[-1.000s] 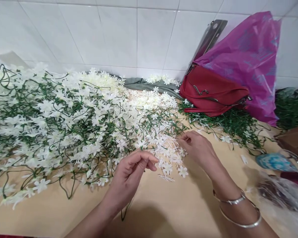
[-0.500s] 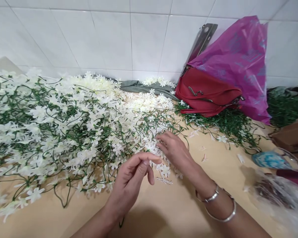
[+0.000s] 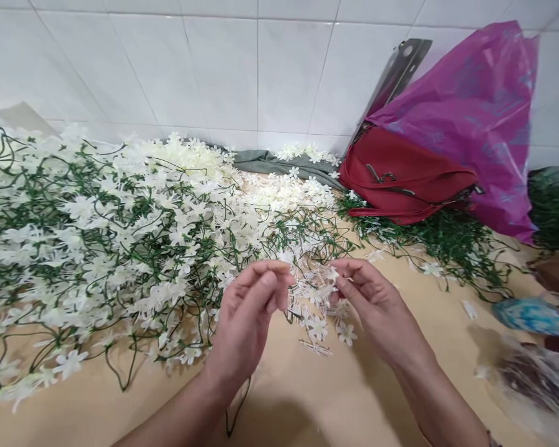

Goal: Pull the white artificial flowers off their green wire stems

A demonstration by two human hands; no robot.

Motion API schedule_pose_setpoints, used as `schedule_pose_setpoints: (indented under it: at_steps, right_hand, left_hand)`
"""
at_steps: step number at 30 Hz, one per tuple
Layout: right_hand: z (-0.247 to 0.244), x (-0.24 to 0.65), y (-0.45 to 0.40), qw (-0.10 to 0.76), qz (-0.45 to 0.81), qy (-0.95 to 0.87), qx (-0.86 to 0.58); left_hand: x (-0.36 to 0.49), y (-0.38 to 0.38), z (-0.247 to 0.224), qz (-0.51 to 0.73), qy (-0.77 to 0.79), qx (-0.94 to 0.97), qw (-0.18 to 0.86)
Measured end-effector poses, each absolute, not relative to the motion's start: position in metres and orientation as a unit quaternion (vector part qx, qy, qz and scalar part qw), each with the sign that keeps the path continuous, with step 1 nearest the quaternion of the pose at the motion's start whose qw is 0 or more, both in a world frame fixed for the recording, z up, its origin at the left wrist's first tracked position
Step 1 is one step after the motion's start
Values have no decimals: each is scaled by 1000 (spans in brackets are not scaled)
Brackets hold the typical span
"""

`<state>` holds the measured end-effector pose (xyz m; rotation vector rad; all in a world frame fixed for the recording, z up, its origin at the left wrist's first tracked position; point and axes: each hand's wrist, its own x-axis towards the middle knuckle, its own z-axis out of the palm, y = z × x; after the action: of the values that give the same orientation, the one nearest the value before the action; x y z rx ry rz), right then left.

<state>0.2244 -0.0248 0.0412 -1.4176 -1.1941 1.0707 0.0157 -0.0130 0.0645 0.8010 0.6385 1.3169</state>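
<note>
My left hand (image 3: pixel 246 310) is closed, thumb pressed against the index finger. From under it hangs a thin green artificial flower stem (image 3: pixel 236 413); its upper part is hidden in the fingers. Facing it, my right hand (image 3: pixel 372 304) pinches a small white flower piece (image 3: pixel 334 274) between thumb and index finger, a short gap from the left fingertips. Between and behind the hands lie loose white stamens (image 3: pixel 314 273) and white blossoms (image 3: pixel 346 334). Left of my hands spreads a big heap of white artificial flowers on green stems (image 3: pixel 134 248).
Loose white blossoms (image 3: pixel 293 191) lie near the tiled wall beside a grey-green cloth (image 3: pixel 270 162). At the back right, a red handbag (image 3: pixel 404 174) and a purple plastic bag (image 3: pixel 488 124) rest by green stems (image 3: pixel 447 242). A clear plastic bag (image 3: pixel 535 379) lies at right.
My right hand has drawn back from the white stamens toward me and to the right, now pinching a small white piece. My left hand has risen slightly, still closed. The view has shifted a little.
</note>
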Motion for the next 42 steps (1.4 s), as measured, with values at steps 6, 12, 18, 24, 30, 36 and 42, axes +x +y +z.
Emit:
schedule_pose_setpoints:
  at_steps: [6, 12, 18, 24, 30, 36, 42]
  right_hand:
    - [47, 203, -43, 434, 488, -526, -545]
    - [44, 179, -50, 409, 525, -535, -521]
    - [50, 179, -54, 380, 430, -588, -571]
    - [50, 181, -52, 362, 454, -578, -574]
    - [47, 174, -60, 354, 484, -593, -537]
    - [55, 179, -63, 332, 430, -632, -553]
    - [76, 222, -77, 288, 353, -668, -588]
  left_hand:
    - [22, 1, 85, 596, 222, 159, 755]
    - [25, -5, 75, 596, 227, 190, 747]
    - [18, -12, 62, 573, 269, 247, 734]
    - [22, -16, 63, 551, 239, 167, 782]
    - [26, -12, 70, 557, 208, 126, 794]
    - [19, -18, 60, 545, 290, 270, 739]
    - [-26, -35, 77, 308, 450, 658, 519]
